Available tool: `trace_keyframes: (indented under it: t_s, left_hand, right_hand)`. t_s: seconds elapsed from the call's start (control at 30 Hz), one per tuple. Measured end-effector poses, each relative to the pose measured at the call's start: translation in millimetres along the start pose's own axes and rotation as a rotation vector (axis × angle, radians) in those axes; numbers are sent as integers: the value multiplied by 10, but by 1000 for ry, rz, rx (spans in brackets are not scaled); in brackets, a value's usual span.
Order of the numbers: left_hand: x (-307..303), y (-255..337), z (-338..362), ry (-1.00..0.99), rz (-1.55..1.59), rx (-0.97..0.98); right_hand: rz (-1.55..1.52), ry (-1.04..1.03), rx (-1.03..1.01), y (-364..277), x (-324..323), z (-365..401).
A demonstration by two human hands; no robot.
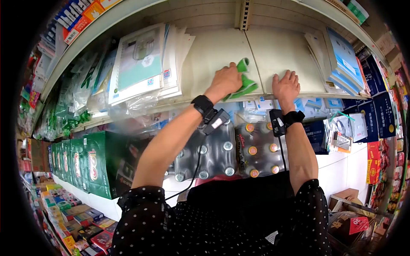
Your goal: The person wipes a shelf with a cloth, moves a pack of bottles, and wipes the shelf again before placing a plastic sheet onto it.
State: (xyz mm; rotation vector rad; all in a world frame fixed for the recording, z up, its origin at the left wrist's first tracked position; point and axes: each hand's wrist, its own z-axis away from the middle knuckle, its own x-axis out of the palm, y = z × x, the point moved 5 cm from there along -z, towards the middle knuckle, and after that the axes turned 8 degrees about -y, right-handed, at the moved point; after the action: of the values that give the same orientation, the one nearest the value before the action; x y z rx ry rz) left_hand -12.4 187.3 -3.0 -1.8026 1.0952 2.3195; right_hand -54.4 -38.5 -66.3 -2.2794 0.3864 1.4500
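Observation:
My left hand (226,82) is closed on a green cloth (247,85), which it presses onto the pale shelf board (205,51). Part of the cloth sticks out to the right of my fingers; the rest is hidden under the hand. Farther right, my right hand (286,87) lies flat near the shelf's front edge, fingers stretched and holding nothing. A seam between two boards runs back between my hands. Left of them lean notebooks (139,59) and loose papers; to the right stands a stack of blue booklets (344,64).
Below the shelf are shrink-wrapped bottle packs (213,149) with white and orange caps. Green cartons (92,164) line the lower left, near plastic-bagged goods (64,106). Dark blue boxes (376,115) stand at the right. A slotted metal upright (244,15) rises at the back.

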Motion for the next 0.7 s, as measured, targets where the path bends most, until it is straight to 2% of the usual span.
trace_keyframes:
  t_s: [0.1,0.23,0.33,0.4,0.43,0.47,0.53,0.57,0.7]
  left_hand:
    - [169,147,-146,-7,120,-26]
    - [340,283,-273,40,330,23]
    - [444,316,-337,124,494,92]
    - [255,266,-372,173,461,116]
    - [38,262,-338,135,506,110]
    - [-263,308,-239,121,406,122]
    - [-636,197,-340,151,151,275]
    - [-814,168,-345,91,42,299]
    - [-1068,39,-282,-34,-287,415]
  right_hand:
    - [6,-20,-15,24,14,-18]
    - [-5,-78,-48,58,37,-20]
    - [-20,-46,-100,83,43,0]
    - [-14,-21,-82,81,9,1]
    - [-16,-14,-68,54,0,10]
    - [-35,-9,-62,25,-49,13]
    - [-39,-37,-53,38,-89,42]
    - [-47,-40,-56,11,-78,9]
    - [-54,-60,-48,6,-78,-6]
